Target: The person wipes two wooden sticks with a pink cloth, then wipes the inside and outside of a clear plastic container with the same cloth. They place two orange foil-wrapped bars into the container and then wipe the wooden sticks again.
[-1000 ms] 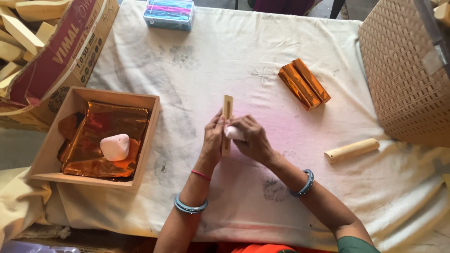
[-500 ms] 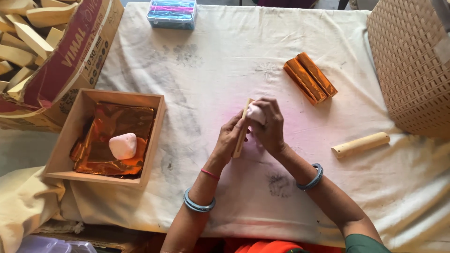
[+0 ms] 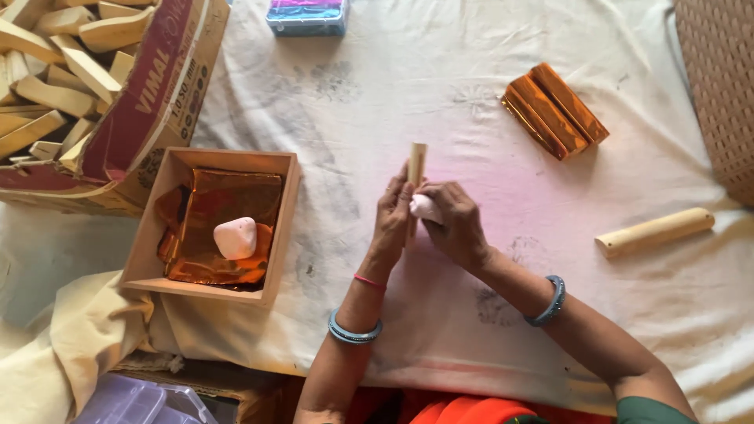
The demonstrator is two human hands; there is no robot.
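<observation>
The pale wooden stick (image 3: 415, 177) stands almost on end over the middle of the cloth-covered counter (image 3: 377, 102), pinched between both hands. The left hand (image 3: 390, 228) has its fingers (image 3: 400, 192) clamped along the stick's left side, while the right hand (image 3: 452, 224) closes its fingers around a small whitish-pink lump (image 3: 424, 208) pressed against the stick's lower half. The cloth right of the stick is tinted pink.

Left of the stick sits a shallow wooden tray (image 3: 279, 235) lined with shiny orange foil (image 3: 216, 204), and a white lump (image 3: 235, 238) rests on that foil. Further left and above the tray, a cardboard box (image 3: 157, 78) is heaped with more pale wooden pieces (image 3: 55, 71). Up and to the right of the stick lie foil-wrapped orange bars (image 3: 554, 110), touching side by side. Lower right of the stick, well apart from it, a pale cylindrical roll (image 3: 654, 232) lies on the cloth. At the far edge, above the stick, is a blue and pink packet (image 3: 307, 16). A woven basket (image 3: 719, 86) fills the right corner.
</observation>
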